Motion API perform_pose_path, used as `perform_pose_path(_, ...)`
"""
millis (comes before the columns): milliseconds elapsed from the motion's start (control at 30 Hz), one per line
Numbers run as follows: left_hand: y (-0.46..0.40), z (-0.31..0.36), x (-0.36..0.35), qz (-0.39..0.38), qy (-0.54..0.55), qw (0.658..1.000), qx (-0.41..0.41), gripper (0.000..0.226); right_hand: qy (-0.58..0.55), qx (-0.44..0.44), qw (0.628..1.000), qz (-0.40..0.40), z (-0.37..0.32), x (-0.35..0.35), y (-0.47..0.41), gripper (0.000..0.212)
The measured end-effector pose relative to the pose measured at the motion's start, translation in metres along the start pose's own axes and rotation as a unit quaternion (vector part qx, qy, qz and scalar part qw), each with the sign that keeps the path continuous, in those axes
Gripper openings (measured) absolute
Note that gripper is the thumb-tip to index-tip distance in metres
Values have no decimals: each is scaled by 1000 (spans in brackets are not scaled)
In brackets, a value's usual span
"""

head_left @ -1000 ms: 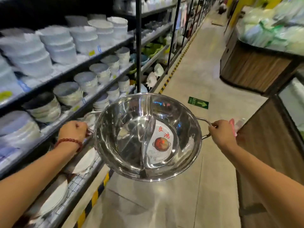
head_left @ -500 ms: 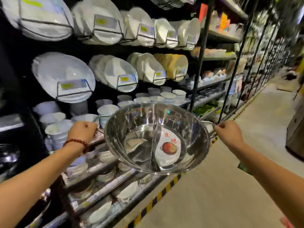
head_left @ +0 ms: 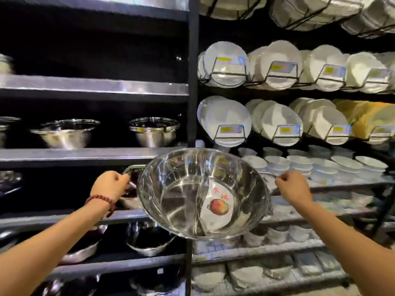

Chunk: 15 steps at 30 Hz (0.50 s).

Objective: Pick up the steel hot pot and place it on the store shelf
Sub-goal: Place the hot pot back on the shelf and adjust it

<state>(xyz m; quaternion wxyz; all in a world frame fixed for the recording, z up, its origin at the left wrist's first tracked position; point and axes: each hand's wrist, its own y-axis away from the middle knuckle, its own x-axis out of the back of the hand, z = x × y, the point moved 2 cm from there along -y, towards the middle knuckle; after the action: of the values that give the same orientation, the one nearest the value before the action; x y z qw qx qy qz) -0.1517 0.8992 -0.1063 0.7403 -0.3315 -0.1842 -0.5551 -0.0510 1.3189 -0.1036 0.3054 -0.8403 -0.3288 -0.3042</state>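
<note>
A shiny steel hot pot [head_left: 181, 189] with a curved divider and a paper label inside hangs in the air, tilted toward me, in front of the store shelf [head_left: 85, 155]. My left hand [head_left: 111, 184], a red bead bracelet on its wrist, grips the pot's left wire handle. My right hand [head_left: 292, 188] grips the right wire handle. The pot is level with the gap under the shelf board that carries other steel pots, straddling the black upright post [head_left: 193, 82].
Steel bowls and pots [head_left: 155, 131] stand on the left bay's boards, more below [head_left: 147, 238]. The right bay holds white plates in wire racks [head_left: 226, 65] and stacked white bowls [head_left: 299, 165]. The boards above the steel bowls look dark and bare.
My view has swung left from the aisle to face the shelving; the steel-pot bay has come into sight. Both hands keep hold of the pot, which has moved left toward that bay.
</note>
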Motion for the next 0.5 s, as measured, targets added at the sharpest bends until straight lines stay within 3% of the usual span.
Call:
perform_pose_path(100, -11, -47, 45, 41, 11, 998, 48, 43, -8, 35, 999, -34, -54, -42, 0, 29)
perform_pose_path(200, -18, -93, 91, 76, 16, 994, 81, 42, -12, 89, 994, -58, -110, -82, 8, 34)
perform_pose_path(300, -22, -134, 135, 108, 5, 988, 107, 42, -14, 131, 989, -71, -165, -119, 24, 25)
perform_pose_path(500, -30, -223, 213, 147, -58, 977, 141, 48, -17, 188, 975, -120, -255, -192, 72, 39)
